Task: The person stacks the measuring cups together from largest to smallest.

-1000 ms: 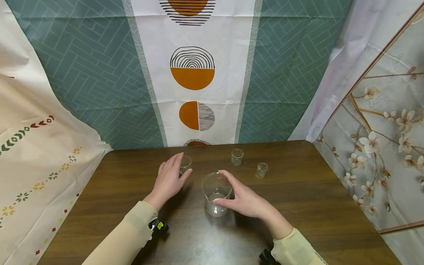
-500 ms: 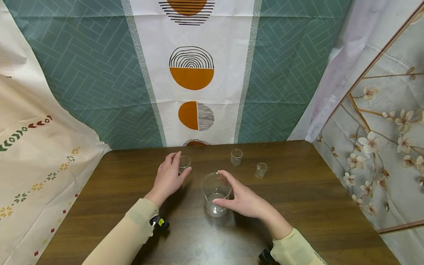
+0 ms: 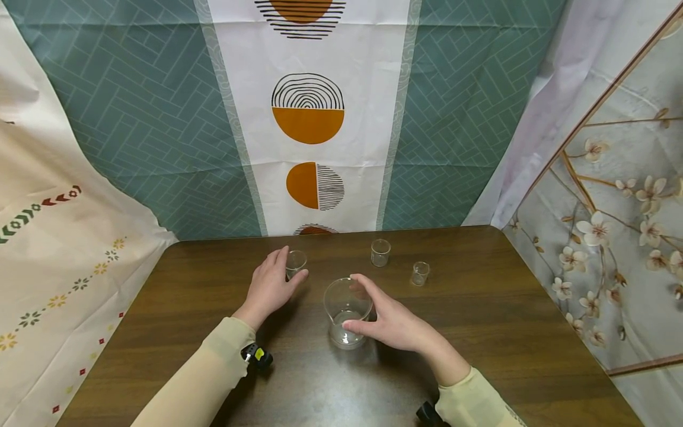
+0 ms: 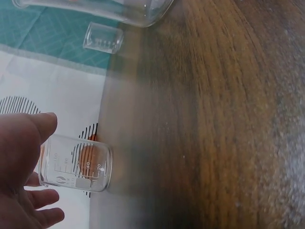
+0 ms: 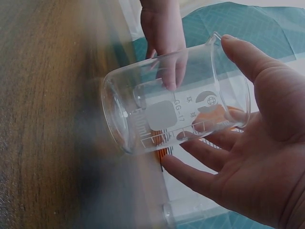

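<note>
A large glass beaker [image 3: 347, 338], marked 500ml in the right wrist view, stands upright at the middle of the table. My right hand [image 3: 397, 323] holds it near the rim from the right, thumb by the spout in the right wrist view and fingers round the far side. Further back on the left is a smaller glass beaker [image 4: 78, 164], upright on the table, with printed graduations. My left hand [image 3: 269, 286] holds it near its rim, thumb on one side and fingers on the other; the head view partly hides this beaker behind the fingers.
Two other small glass beakers stand at the back: one [image 3: 380, 254] near the rear edge, another [image 3: 420, 274] further right and a little nearer. The brown wooden table [image 3: 507, 332] meets a patterned cloth [image 3: 453, 118] behind it.
The left fingers have drawn in slightly round the small beaker. The right hand stays on the large beaker. The head view has shifted very slightly; the beakers stand where they were.
</note>
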{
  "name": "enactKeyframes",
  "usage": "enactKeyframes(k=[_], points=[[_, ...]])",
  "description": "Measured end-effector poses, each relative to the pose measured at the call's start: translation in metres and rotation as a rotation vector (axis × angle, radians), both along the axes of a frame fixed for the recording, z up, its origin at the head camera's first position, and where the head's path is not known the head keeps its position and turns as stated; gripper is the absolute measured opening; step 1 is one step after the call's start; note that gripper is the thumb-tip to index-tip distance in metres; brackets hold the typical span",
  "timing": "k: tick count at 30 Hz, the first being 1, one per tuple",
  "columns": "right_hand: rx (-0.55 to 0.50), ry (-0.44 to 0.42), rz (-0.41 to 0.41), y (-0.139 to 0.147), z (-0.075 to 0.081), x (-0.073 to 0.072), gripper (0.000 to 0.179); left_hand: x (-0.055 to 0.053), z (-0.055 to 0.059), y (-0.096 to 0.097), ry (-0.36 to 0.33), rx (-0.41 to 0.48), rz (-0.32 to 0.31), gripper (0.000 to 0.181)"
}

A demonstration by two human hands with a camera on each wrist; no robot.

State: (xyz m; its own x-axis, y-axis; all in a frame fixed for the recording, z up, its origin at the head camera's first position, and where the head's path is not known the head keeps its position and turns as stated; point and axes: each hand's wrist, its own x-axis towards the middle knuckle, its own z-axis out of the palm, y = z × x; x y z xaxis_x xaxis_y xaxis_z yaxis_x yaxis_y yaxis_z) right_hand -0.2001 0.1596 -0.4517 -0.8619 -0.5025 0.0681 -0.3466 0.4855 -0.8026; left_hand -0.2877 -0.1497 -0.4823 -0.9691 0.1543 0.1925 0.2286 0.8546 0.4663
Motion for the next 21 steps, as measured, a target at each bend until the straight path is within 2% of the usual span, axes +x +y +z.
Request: enactKeyframes(k=[10, 21], points=[[-0.003, 0.000, -0.002, 0.0000, -0.0009, -0.0005, 0.092, -0.0039, -0.0033, -0.0009, -0.011, -0.007, 0.029, 0.080], [-0.020, -0.022, 0.001, 0.0008, -0.0013, -0.0009, 0.089, -0.0020, -0.0049, -0.0012, 0.007, 0.012, 0.046, 0.070]])
